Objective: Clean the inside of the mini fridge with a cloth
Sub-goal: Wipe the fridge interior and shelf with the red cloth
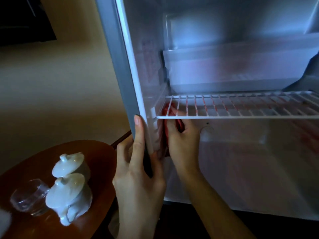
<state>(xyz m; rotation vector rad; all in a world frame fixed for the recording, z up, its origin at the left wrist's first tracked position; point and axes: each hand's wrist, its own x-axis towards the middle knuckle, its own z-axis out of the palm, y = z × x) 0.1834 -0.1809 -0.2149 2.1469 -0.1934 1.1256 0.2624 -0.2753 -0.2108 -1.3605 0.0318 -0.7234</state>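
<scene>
A cream wall fills the upper left of the frame. At centre, the mini fridge edge is gripped by the left hand, while a red cloth is clutched in the right hand against the inner left wall, under the wire shelf.

The cloth is red. The fridge is white inside, its frame grey, its wire shelf white. The round table is reddish brown; on it stand two white lidded cups and a clear glass.
</scene>
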